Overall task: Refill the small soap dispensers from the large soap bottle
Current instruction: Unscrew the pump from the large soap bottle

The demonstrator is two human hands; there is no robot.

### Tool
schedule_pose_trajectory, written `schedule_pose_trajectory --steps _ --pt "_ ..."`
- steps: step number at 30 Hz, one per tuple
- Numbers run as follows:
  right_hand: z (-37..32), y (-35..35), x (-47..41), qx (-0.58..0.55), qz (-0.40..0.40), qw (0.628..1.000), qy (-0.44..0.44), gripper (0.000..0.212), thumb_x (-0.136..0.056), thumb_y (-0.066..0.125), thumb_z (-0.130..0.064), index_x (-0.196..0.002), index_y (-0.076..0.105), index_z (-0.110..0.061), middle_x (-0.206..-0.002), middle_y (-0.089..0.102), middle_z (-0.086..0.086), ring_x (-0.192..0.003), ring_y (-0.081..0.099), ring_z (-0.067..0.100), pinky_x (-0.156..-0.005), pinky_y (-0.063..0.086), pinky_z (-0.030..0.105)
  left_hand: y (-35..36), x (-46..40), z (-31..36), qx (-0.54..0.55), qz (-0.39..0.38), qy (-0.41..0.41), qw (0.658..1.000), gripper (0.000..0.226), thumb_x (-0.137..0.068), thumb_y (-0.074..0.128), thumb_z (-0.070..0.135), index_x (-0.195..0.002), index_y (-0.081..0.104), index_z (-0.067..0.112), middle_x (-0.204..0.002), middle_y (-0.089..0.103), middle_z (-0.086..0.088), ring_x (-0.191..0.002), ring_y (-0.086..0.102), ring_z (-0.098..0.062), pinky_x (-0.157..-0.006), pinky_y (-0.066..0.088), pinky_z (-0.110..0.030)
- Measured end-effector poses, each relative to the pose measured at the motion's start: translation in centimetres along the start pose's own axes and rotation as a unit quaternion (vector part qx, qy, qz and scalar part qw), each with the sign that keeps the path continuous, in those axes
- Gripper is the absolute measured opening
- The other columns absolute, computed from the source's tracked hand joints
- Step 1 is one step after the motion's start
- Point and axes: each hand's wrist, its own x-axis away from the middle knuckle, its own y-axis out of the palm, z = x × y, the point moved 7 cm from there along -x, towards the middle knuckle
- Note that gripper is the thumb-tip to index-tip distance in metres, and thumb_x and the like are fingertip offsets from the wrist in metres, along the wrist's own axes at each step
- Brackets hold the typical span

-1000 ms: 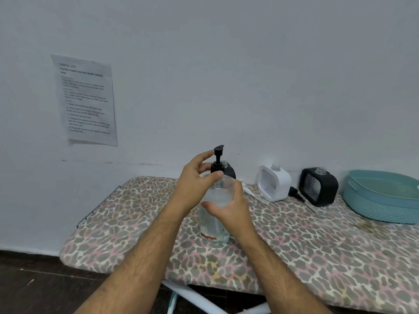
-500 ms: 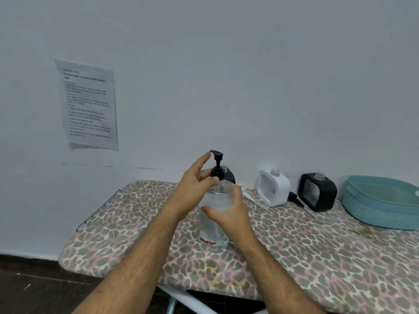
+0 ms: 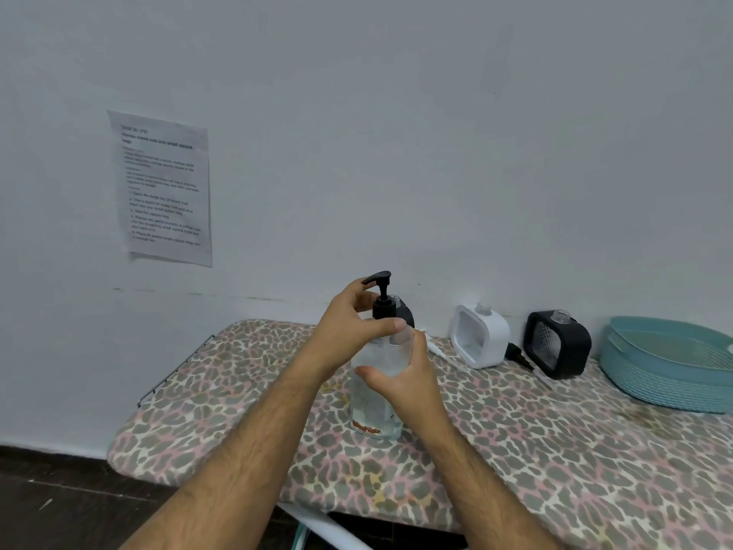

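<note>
The left hand (image 3: 349, 323) curls its thumb and fingers around the black pump (image 3: 381, 295) on top of the big clear soap bottle (image 3: 375, 394). The right hand (image 3: 404, 381) grips the side of the bottle, thumb in front and fingers behind. The bottle stands up straight on the ironing board (image 3: 515, 450), near its left end and about halfway between the front and back edges. The board has a spotty leopard cover.

Along the back edge, by the wall, stand a small white soap dispenser (image 3: 480, 341) and a small black soap dispenser (image 3: 557, 343), just beside each other. Another dark dispenser (image 3: 405, 313) peeks out behind the pump. A teal basket (image 3: 670, 367) sits at the right end of the board.

A paper sheet (image 3: 162, 188) with blurry writing sticks on the pale wall (image 3: 396, 133). The floor (image 3: 59, 502) is dark.
</note>
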Motion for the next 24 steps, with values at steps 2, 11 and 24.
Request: schedule_pose_trajectory --steps 2,11,24 --pt "-0.1 0.0 0.0 -0.007 0.002 1.0 -0.004 0.086 -0.055 0.078 -0.058 -0.128 0.037 -0.034 -0.12 0.056 -0.012 -0.109 0.058 0.01 -0.089 0.055 0.036 0.1 0.2 0.0 0.024 -0.027 0.0 0.999 0.051 -0.088 0.073 0.012 -0.122 0.056 0.047 -0.116 0.07 0.007 -0.116 0.06 -0.003 -0.097 0.048 -0.024" --pt "-0.2 -0.1 0.0 -0.015 0.0 1.0 -0.01 0.081 -0.059 0.082 -0.049 -0.126 0.039 -0.034 -0.117 0.055 -0.015 -0.107 0.057 0.006 -0.086 0.053 0.03 -0.9 0.2 0.5 0.041 0.005 0.004 0.999 0.027 -0.086 0.072 0.004 -0.108 0.07 0.02 -0.101 0.076 0.006 -0.102 0.069 -0.007 -0.087 0.053 -0.02" --pt "-0.4 -0.2 0.2 -0.015 -0.003 1.0 -0.015 0.081 -0.061 0.085 -0.046 -0.127 0.039 -0.034 -0.121 0.054 -0.017 -0.108 0.056 0.003 -0.086 0.05 0.023 -3.1 -1.1 3.9 0.081 0.078 0.028 0.993 0.019 -0.084 0.076 0.01 -0.103 0.074 0.01 -0.097 0.077 0.001 -0.095 0.071 -0.005 -0.079 0.049 -0.009"
